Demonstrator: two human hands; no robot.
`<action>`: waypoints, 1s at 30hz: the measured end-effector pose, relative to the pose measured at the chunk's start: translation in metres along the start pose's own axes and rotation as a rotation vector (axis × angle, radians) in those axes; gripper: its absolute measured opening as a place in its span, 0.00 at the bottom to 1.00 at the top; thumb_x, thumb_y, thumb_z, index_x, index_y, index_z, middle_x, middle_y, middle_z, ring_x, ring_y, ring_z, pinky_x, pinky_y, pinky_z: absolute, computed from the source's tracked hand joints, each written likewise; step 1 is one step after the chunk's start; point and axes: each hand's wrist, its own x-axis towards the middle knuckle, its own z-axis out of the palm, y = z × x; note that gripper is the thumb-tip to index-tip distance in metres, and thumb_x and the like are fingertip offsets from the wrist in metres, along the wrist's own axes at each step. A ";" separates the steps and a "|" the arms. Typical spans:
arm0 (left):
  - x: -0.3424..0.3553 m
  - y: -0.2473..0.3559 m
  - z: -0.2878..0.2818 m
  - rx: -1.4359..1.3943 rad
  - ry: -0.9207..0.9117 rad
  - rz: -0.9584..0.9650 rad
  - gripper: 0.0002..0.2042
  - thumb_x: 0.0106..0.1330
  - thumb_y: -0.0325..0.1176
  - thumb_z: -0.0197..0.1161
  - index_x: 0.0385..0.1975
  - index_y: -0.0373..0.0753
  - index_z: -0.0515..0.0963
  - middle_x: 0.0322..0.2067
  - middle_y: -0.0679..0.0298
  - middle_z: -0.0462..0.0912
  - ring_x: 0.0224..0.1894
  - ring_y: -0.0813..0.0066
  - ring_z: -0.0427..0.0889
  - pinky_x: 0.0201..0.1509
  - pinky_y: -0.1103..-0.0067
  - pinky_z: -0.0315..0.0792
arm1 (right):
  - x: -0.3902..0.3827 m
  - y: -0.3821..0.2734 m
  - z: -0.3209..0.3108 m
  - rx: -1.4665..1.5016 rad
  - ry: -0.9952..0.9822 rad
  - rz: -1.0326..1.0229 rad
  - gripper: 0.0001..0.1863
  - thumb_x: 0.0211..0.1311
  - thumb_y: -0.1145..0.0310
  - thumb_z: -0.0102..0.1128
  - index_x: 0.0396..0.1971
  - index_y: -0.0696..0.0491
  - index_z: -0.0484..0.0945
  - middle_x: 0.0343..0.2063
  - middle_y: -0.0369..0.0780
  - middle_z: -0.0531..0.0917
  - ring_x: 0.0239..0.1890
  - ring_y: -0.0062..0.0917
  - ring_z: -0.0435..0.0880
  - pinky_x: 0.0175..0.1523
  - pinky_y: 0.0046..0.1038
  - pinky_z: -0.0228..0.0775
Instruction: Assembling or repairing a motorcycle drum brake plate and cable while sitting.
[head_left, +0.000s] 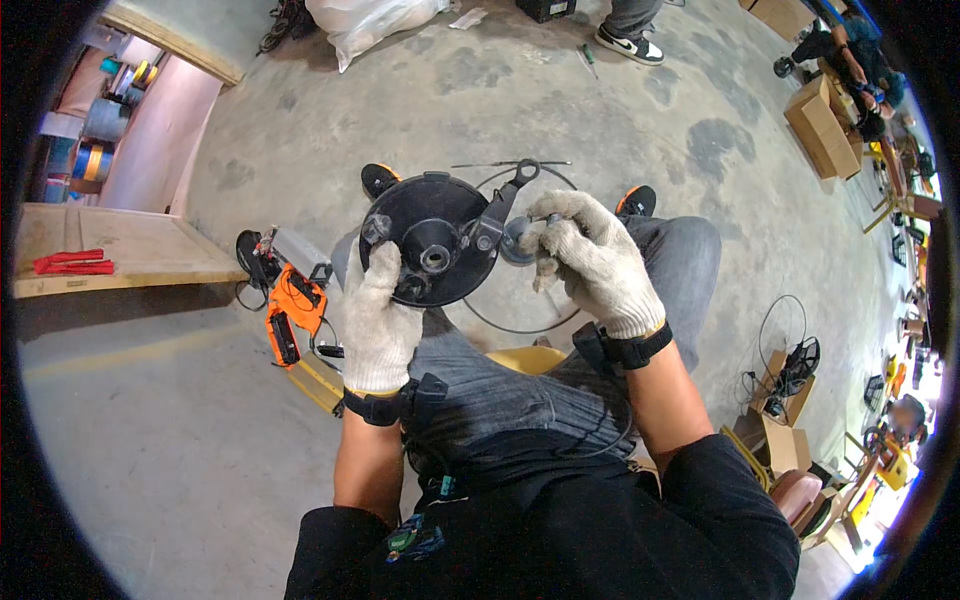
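My left hand (383,320) in a white knit glove grips the lower left of a black round plate (420,210), which has a raised central hub and a bolted metal lever arm (498,215) reaching up to a ringed end. My right hand (590,270), also gloved, has its fingers curled just right of the lever, around a small grey round part (515,240) that is partly hidden. A thin black cable (520,328) loops behind the plate and hands, over my lap.
An orange tool case (290,305) lies at my left, below a wooden board (120,280) holding red tools (75,263). A screwdriver (589,62) lies ahead near another person's shoe (628,48). Cardboard boxes (820,130) and a co-worker (860,70) are at the right.
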 end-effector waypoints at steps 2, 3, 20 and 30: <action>0.001 0.000 0.000 0.005 -0.011 0.002 0.22 0.76 0.37 0.62 0.64 0.31 0.70 0.57 0.56 0.80 0.57 0.69 0.80 0.62 0.73 0.77 | 0.001 0.003 -0.003 -0.054 0.025 -0.002 0.17 0.72 0.66 0.63 0.54 0.59 0.77 0.38 0.42 0.85 0.31 0.20 0.81 0.38 0.23 0.78; 0.001 0.000 0.000 0.010 -0.022 0.004 0.23 0.77 0.37 0.62 0.64 0.31 0.70 0.57 0.56 0.80 0.57 0.68 0.80 0.62 0.73 0.77 | 0.002 0.004 -0.004 -0.050 0.014 -0.023 0.17 0.71 0.65 0.64 0.53 0.59 0.78 0.36 0.40 0.84 0.30 0.19 0.81 0.38 0.22 0.77; 0.007 0.017 -0.027 -0.338 0.283 -0.034 0.20 0.74 0.35 0.64 0.63 0.38 0.74 0.62 0.54 0.79 0.64 0.54 0.78 0.70 0.51 0.72 | 0.016 0.002 -0.082 0.122 0.363 -0.139 0.17 0.71 0.67 0.65 0.53 0.60 0.77 0.39 0.41 0.84 0.34 0.21 0.79 0.37 0.25 0.77; 0.028 -0.002 -0.038 -0.280 0.205 -0.071 0.22 0.76 0.33 0.61 0.66 0.32 0.71 0.62 0.53 0.79 0.64 0.57 0.78 0.71 0.58 0.71 | 0.022 0.009 -0.095 -0.076 0.477 -0.014 0.17 0.69 0.67 0.65 0.52 0.62 0.79 0.37 0.39 0.84 0.34 0.21 0.80 0.40 0.25 0.77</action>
